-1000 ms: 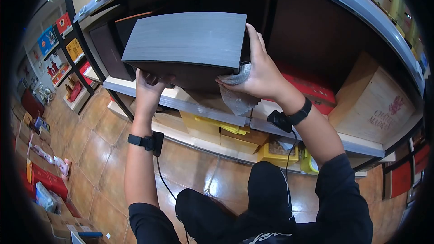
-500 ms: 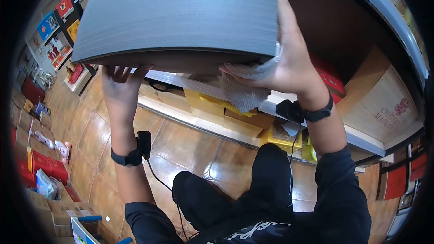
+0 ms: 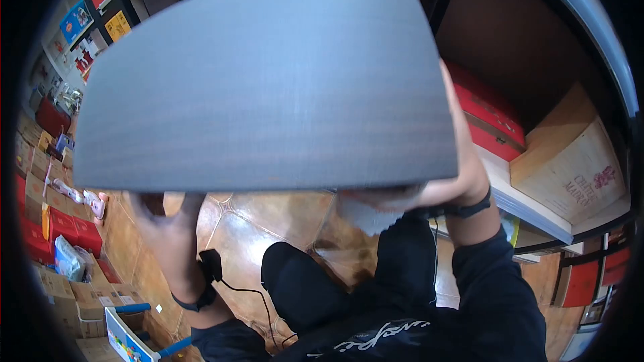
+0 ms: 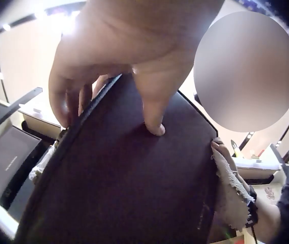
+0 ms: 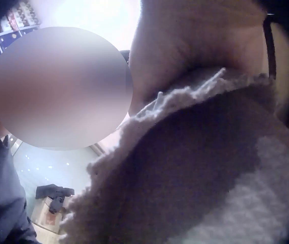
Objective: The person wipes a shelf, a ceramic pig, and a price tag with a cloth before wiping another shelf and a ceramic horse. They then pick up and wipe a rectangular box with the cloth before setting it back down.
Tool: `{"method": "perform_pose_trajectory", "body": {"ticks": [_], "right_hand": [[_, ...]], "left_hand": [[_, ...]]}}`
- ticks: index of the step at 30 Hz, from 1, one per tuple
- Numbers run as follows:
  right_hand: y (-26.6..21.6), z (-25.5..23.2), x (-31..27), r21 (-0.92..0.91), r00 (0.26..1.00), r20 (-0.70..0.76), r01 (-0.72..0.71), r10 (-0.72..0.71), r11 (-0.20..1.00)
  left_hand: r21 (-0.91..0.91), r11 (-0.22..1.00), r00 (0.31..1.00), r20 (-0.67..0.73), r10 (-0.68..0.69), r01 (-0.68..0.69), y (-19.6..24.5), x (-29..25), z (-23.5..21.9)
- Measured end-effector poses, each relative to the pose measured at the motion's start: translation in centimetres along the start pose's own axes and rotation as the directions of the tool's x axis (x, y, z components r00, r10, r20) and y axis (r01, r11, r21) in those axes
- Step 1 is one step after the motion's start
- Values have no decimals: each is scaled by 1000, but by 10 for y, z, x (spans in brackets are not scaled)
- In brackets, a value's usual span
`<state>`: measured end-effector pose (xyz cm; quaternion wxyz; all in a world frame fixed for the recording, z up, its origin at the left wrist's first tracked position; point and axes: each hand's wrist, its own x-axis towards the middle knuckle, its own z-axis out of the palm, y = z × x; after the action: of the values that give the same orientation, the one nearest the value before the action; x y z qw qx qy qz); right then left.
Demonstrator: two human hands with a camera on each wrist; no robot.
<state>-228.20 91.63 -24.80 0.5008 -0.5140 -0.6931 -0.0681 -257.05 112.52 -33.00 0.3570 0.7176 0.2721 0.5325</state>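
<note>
A large dark box (image 3: 268, 94) with a wood-grain face and a curved long side is held up in front of the body, filling much of the head view. My left hand (image 3: 164, 224) grips its near left edge. In the left wrist view, that thumb (image 4: 157, 124) presses on the flat dark face while the other fingers wrap over the edge. At the opposite end, my right hand (image 3: 463, 167) holds the box with a whitish textured cloth (image 3: 372, 214) bunched in its grip. The cloth (image 5: 231, 203) covers most of the right wrist view, hiding the right fingertips.
On the shelf at right stand red boxes (image 3: 483, 117) and a printed wooden crate (image 3: 580, 181). The shelf's pale front edge (image 3: 547, 214) runs beside my right arm. Cardboard boxes (image 3: 87, 302) and a white board with blue tubes (image 3: 127, 338) are on the left.
The box has come out of the shelf and nearer to my body, its wood-grain face turning more toward the head camera. Both hands have drawn back with it, the cloth still in the right.
</note>
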Motion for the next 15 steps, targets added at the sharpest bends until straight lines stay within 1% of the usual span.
{"method": "perform_pose_trajectory", "body": {"ticks": [2,3,4,6,9,11,12,14,15], "right_hand": [[-4,12,-21,103,991,56,-126,120,987],[-4,17,-35,148,980,81,-193,182,970],[2,24,-47,176,974,101,-216,201,960],[13,40,-78,224,953,142,-292,266,930],[36,71,-137,263,906,188,-419,379,869],[46,93,-174,284,840,206,-542,502,791],[52,101,-189,271,842,196,-540,503,797],[60,114,-219,240,845,170,-535,507,810],[64,117,-233,264,838,177,-546,517,795]], "left_hand": [[23,1000,999,-43,20,-19,-19,-28,-14],[-7,986,982,-86,-166,166,-15,-40,-15],[17,991,991,-10,-131,131,-18,-49,-19],[167,965,958,172,-231,203,-36,-71,-31],[81,947,903,284,-322,312,-77,-97,-27],[7,886,825,361,-435,464,-122,-114,-23],[-26,845,778,404,-481,535,-143,-120,-20],[112,815,642,558,-525,569,-181,-126,-11],[132,811,611,593,-525,570,-186,-128,-3]]}}
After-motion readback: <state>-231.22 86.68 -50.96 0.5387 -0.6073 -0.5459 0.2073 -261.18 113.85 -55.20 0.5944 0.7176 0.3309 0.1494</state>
